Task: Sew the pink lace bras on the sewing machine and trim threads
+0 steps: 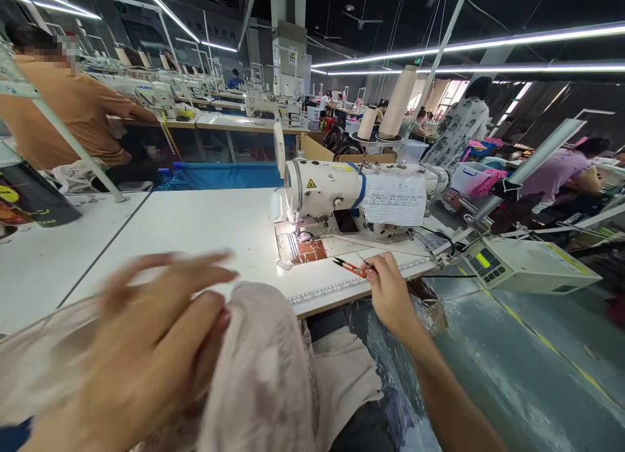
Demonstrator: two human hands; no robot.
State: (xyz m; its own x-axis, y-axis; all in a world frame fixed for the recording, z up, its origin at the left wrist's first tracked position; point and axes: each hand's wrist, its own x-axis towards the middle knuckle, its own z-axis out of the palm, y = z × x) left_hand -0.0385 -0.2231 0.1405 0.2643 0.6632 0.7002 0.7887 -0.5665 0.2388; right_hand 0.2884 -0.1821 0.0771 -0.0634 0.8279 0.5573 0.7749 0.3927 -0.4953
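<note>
My left hand (161, 338), blurred by motion, is at the lower left with its upper fingers stretched out. Its lower fingers are bent against a pale pinkish-beige fabric piece with lace edging (266, 367), which bulges up beside them; the exact grip is partly hidden. Over the front edge of the sewing table, my right hand (388, 289) has its fingers pinched at the end of red-and-black thread snips (350, 267). The snips point left, toward the red-brown plate below the needle of the white sewing machine (322, 188). More beige cloth (344, 367) hangs in front of me.
A phone (346, 221) lies under the machine arm, which carries a handwritten sheet (394, 199). Thread cones (398, 103) stand behind. A control box (530, 266) is at the right, a dark can (36, 185) at the left. Other people sit at machines around.
</note>
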